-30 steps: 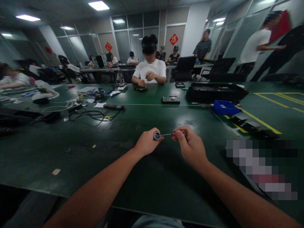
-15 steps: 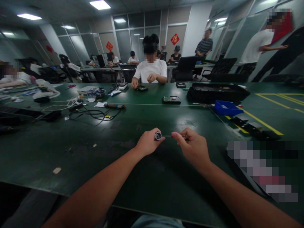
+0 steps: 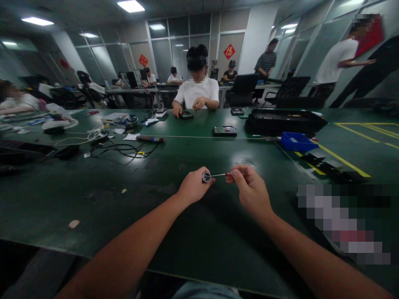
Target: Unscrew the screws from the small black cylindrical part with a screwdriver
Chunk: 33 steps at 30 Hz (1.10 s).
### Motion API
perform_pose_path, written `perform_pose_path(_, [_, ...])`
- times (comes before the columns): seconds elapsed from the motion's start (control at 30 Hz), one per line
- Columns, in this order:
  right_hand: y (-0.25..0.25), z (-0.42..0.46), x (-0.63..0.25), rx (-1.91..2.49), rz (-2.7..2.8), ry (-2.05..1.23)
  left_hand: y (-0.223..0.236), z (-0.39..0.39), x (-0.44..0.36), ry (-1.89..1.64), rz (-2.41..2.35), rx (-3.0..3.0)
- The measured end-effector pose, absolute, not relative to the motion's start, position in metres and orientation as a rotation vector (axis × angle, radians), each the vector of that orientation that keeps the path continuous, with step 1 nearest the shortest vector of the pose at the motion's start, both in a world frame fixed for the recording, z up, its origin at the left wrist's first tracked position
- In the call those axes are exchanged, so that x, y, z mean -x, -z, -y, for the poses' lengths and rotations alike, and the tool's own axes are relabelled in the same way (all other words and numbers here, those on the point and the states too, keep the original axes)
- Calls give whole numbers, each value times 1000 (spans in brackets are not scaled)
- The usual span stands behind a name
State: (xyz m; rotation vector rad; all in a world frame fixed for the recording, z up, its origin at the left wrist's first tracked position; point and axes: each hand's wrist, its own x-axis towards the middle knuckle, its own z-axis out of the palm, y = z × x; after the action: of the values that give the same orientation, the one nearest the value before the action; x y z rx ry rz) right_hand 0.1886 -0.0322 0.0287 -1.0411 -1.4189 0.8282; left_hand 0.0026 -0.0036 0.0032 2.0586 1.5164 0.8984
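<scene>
Above the green tabletop, my left hand is closed around a small dark cylindrical part, its round silvery end turned toward me. My right hand pinches a thin screwdriver by its reddish handle, mostly covered by the fingers. The slim metal shaft points left, and its tip meets the cylinder's end near my left thumb. Whether the tip sits inside the part is too small to tell.
Across the table a person in a white shirt handles a dark device. A hard drive lies ahead, with a blue bin and black tray to the right. Black cables and a brown-grey tool lie left.
My right hand has shifted slightly, tilting the screwdriver so its handle end sits higher. The right fingers have changed their hold. My left hand is nearly still.
</scene>
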Motion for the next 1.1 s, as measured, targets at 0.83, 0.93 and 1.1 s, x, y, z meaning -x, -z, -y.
perform_pose_path(0.83, [-34,32,-190,1106,1499,-701,-9,4,-1,-809,-1525,-2108])
perform_pose_path(0.93, [-36,34,-193,1220,1636,-583,-8,4,-1,-800,-1523,-2123])
perform_pose_path(1.1, [-37,38,-195,1227,1803,-379,-5,2,-1,-794,-1532,-2132])
